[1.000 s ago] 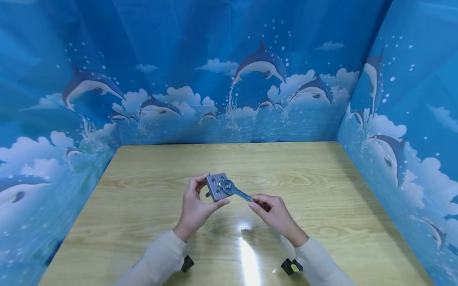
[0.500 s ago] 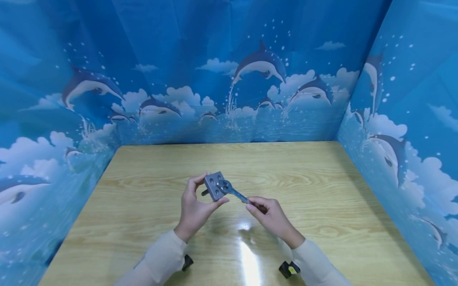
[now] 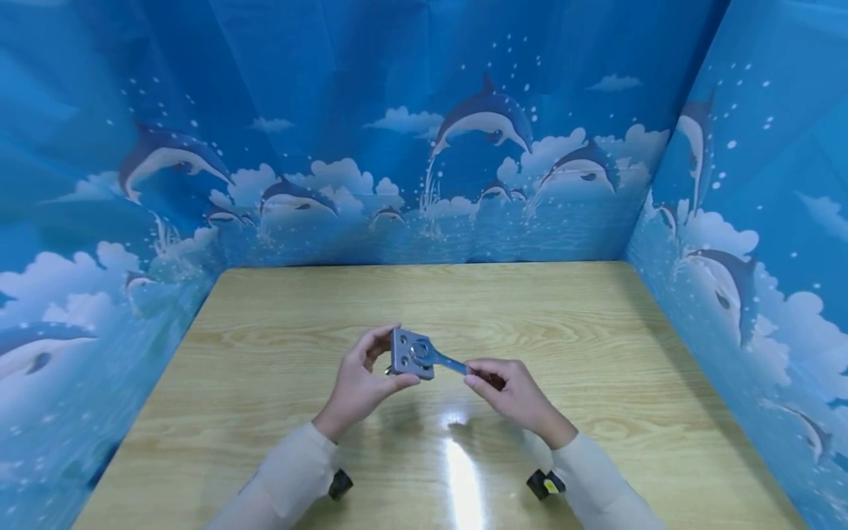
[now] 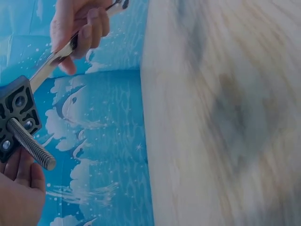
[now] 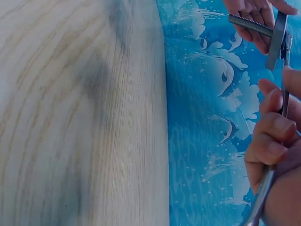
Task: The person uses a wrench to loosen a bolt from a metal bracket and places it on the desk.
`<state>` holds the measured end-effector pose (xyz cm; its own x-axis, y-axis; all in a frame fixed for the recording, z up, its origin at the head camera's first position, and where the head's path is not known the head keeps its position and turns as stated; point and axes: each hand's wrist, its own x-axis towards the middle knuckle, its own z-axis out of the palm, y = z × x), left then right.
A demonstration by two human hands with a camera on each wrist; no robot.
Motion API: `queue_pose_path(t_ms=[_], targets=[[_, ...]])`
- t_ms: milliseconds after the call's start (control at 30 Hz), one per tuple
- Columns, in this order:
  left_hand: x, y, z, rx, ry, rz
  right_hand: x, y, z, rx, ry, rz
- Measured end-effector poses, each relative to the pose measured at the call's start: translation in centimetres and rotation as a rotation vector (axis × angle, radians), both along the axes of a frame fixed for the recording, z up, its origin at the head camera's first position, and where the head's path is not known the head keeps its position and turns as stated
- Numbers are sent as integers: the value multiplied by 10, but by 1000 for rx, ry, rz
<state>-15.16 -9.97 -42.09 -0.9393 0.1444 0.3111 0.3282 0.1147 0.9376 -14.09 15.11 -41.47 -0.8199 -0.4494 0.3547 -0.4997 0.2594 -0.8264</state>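
My left hand (image 3: pixel 358 386) holds a grey square metal plate (image 3: pixel 397 350) by its edges, fingers at the far edge and thumb at the near one. The plate has holes near its corners and is tilted above the table. A threaded bolt (image 4: pixel 33 145) sticks out of its back in the left wrist view. On the front side, the ring end of a wrench (image 3: pixel 450 363) sits around the bolt head (image 3: pixel 419 350). My right hand (image 3: pixel 520 397) grips the wrench's handle, fingers curled round it in the right wrist view. Its far end (image 4: pixel 123 4) extends past that hand.
Below both hands lies a wood-grain table (image 3: pixel 265 309) with a bright light reflection near its front. Blue dolphin-print curtains (image 3: pixel 371 110) stand along the back and both sides. Black wrist devices (image 3: pixel 546 484) hang under the sleeves.
The plate tipped slightly left, then swung right, its front now turned more towards the head camera. My right hand and the wrench shifted right, and the wrench lies at a flatter angle.
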Motion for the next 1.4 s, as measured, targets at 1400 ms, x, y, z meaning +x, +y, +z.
queue_pose_path(t_ms=[1400], targets=[[-3, -13, -1, 190, -415, -761, -47, 30, 0, 142, -154, 508]])
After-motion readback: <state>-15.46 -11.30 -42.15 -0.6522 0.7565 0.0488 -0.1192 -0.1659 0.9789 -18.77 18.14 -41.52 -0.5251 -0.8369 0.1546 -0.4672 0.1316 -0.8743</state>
